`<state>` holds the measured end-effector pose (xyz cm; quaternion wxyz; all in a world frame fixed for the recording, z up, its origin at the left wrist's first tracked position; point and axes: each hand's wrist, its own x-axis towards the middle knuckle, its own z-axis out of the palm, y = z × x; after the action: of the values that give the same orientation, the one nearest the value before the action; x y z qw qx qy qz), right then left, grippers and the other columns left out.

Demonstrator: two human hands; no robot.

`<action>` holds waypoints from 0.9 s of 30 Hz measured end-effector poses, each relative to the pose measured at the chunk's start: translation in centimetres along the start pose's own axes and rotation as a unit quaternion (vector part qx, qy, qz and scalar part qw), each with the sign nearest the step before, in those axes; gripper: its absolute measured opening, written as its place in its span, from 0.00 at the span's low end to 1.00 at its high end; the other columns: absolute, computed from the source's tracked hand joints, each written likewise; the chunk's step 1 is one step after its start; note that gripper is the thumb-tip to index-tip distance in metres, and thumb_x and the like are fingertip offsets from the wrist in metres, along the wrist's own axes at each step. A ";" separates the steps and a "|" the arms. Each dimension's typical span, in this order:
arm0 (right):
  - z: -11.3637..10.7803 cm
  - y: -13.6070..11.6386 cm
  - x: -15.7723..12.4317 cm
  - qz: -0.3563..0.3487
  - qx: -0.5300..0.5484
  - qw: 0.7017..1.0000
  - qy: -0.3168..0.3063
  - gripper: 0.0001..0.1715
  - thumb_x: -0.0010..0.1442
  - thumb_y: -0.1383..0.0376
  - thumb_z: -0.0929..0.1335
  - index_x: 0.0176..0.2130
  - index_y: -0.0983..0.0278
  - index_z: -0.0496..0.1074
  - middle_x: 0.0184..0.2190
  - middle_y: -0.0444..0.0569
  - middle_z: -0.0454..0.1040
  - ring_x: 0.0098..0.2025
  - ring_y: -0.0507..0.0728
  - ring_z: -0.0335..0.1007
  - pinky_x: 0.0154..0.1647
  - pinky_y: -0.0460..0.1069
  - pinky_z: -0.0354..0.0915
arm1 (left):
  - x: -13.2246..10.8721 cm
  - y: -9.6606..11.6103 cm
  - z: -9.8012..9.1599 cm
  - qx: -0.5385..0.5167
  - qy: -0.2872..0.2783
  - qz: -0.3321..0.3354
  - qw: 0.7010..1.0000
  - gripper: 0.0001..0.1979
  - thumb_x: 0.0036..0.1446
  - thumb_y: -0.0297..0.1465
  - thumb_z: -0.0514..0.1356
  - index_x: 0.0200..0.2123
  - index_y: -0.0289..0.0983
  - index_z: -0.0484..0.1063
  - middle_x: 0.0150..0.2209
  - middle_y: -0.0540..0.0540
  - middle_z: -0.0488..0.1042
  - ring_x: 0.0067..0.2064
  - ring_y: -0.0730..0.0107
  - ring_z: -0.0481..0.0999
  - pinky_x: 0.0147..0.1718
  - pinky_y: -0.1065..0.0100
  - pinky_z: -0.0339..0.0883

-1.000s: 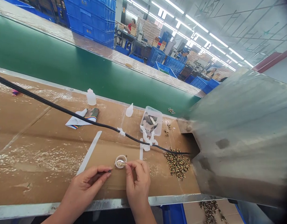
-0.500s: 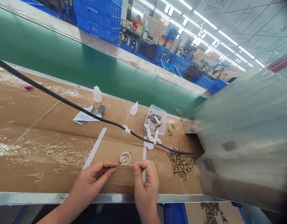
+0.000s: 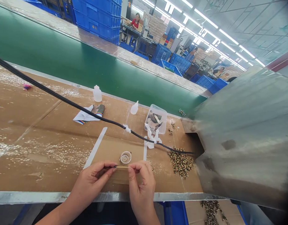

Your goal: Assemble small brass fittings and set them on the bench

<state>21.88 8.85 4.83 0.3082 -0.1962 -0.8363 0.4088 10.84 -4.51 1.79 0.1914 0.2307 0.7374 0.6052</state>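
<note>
My right hand (image 3: 142, 184) pinches a thin pale stick (image 3: 122, 167), which looks like a toothpick or swab. Its free end reaches leftward to the fingertips of my left hand (image 3: 93, 178). Between those left fingertips is a small dark piece, mostly hidden; the stick's tip appears to touch it. Just beyond the stick, a small clear round cup (image 3: 125, 158) stands on a cardboard sheet (image 3: 113, 143) edged with white tape. A pile of small gold-and-dark metal pieces (image 3: 180, 164) lies to the right of my right hand.
A black cable (image 3: 71, 107) crosses above the bench. Behind it are two white squeeze bottles (image 3: 97, 93), a folded cloth (image 3: 94, 113) and a clear plastic box (image 3: 156, 118). A green conveyor belt (image 3: 99, 68) runs beyond; a metal housing (image 3: 246, 140) stands at right. A person (image 3: 135, 22) sits far off.
My right hand has moved left, bringing the stick from a small gap up to the piece in my left fingers. My left hand has stayed nearly still.
</note>
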 end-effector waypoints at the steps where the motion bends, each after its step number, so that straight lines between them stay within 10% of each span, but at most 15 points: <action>1: 0.0 0.0 0.0 0.000 0.000 1.000 -0.001 0.07 0.67 0.66 0.64 0.36 0.61 0.71 0.33 0.46 0.72 0.37 0.56 0.68 0.39 0.49 0.62 | 0.0 0.0 0.0 0.005 -0.001 0.005 1.000 0.07 0.51 0.38 0.64 0.34 0.44 0.81 0.33 0.52 0.83 0.35 0.68 0.83 0.37 0.78 0.75; 27: -0.6 -0.8 -1.0 -0.142 -0.060 0.987 -0.042 0.09 0.64 0.73 0.64 0.41 0.59 0.69 0.33 0.46 0.72 0.35 0.56 0.67 0.47 0.56 0.58 | -0.1 -0.7 0.0 0.032 0.000 0.008 0.999 0.10 0.53 0.40 0.63 0.35 0.42 0.80 0.36 0.48 0.83 0.38 0.63 0.82 0.40 0.70 0.77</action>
<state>22.95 8.09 5.41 0.3153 -0.0762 -0.8909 0.3178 10.90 -4.68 1.09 0.1797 0.2426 0.7545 0.5827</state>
